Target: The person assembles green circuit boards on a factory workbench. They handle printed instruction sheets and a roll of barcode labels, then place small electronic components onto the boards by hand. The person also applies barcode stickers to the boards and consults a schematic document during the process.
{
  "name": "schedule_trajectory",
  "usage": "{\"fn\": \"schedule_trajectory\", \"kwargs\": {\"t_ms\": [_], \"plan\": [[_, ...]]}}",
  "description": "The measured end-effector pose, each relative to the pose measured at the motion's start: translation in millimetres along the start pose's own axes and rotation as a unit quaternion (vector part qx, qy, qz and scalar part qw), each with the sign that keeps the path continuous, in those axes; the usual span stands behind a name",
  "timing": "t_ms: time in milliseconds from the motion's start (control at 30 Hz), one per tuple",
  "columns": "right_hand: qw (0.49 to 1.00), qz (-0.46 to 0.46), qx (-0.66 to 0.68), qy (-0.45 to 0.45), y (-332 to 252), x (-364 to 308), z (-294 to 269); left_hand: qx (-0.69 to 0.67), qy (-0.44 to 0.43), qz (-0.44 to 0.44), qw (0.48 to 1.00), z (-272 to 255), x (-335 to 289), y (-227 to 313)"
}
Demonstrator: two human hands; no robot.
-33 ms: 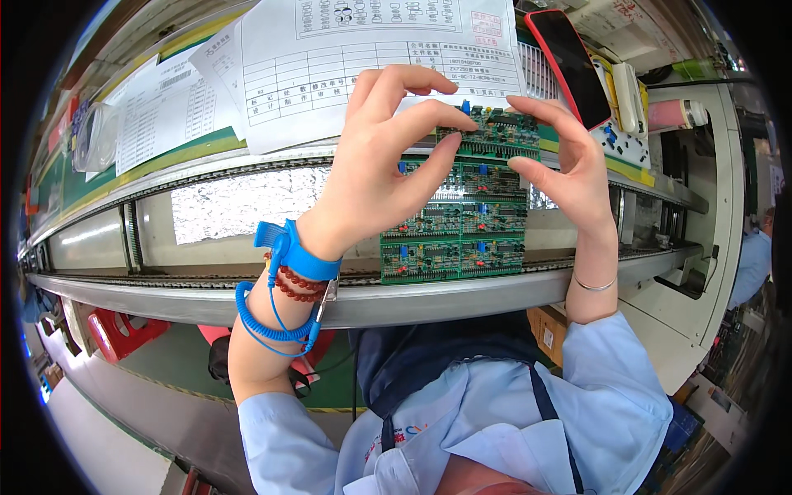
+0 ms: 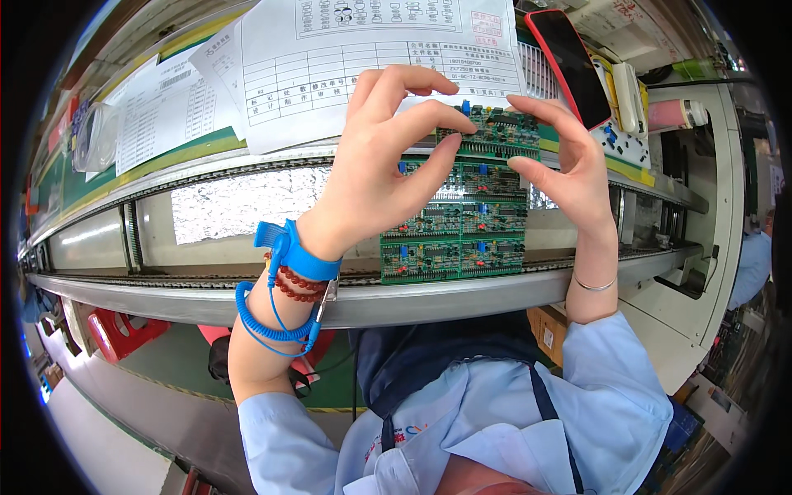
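A panel of green circuit boards (image 2: 492, 216) lies across the metal rails, crowded with blue, yellow, red and black parts. Over the left end of its far row is my left hand (image 2: 379, 140), its index fingertip at the small parts. The thumb tip stays close to that fingertip but apart, and I see nothing between them. My right hand (image 2: 577, 165) is at the far right corner, index finger near the far edge and thumb lower down, spread wide with no part visible in it. Whether either hand presses on the panel is hard to tell. A blue wrist strap (image 2: 309, 261) with a coiled cord circles my left wrist.
Near and far metal rails (image 2: 396, 307) with chains run left to right. Printed sheets (image 2: 322, 99) lie beyond. At the far right are a red-edged phone (image 2: 571, 70), a white tray (image 2: 629, 148) with loose dark parts, and a pink bottle (image 2: 668, 115). Silver foil (image 2: 239, 202) lies left.
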State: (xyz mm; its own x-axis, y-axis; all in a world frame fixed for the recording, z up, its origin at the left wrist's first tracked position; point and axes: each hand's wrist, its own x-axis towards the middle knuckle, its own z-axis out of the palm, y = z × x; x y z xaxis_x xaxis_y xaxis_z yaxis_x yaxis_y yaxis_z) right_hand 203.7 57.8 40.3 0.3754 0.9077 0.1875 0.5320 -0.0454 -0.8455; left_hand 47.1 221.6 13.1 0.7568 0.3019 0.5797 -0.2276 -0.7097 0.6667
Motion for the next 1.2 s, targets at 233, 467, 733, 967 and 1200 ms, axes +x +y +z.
{"fn": "schedule_trajectory", "kwargs": {"t_ms": [233,467,733,967,1200], "plan": [[1.000,-0.019,-0.010,0.008,-0.8,-0.1,1.5,-0.027,0.017,-0.013,0.999,1.8,-0.6,-0.7],[0.999,-0.031,-0.017,0.010,-1.8,-0.1,1.8,-0.008,0.026,-0.016,0.999,2.4,0.0,-2.0],[0.999,-0.025,-0.020,0.008,0.6,-0.2,2.8,0.011,0.021,-0.007,1.000,1.6,-0.6,-2.8],[1.000,-0.021,-0.016,0.005,3.1,-0.7,2.5,-0.002,0.031,-0.019,0.999,2.4,-1.6,-4.9],[1.000,-0.024,-0.013,0.004,4.4,0.1,4.0,-0.009,0.050,-0.023,0.998,4.4,-3.8,-6.9]]}}
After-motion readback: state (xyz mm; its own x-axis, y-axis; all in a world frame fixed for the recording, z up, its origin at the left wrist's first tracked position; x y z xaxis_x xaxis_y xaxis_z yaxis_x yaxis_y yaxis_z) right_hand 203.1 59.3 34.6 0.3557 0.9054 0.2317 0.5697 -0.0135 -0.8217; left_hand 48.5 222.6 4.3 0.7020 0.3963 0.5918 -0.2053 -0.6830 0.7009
